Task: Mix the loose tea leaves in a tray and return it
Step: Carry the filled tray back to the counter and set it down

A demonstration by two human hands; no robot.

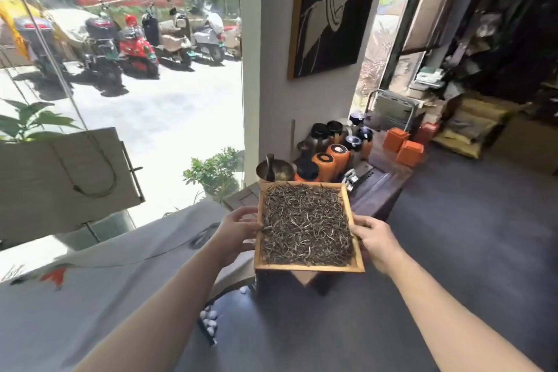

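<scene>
Between the two grips, tea leaves (306, 225) fill the tray (308, 267); left hand (237, 231) and right hand (376, 240) clasp opposite rims. Level, even shaking should prevent spills.

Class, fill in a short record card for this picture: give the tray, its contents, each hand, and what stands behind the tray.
tray: shallow wooden tray, held up by both hands
contents: loose tea leaves spread across the whole tray
left hand: left hand holds the tray's left edge, thumb on the rim
right hand: right hand holds the right edge
behind tray: orange canisters with dark lids, and a metal bowl, on a dark wooden table
</scene>
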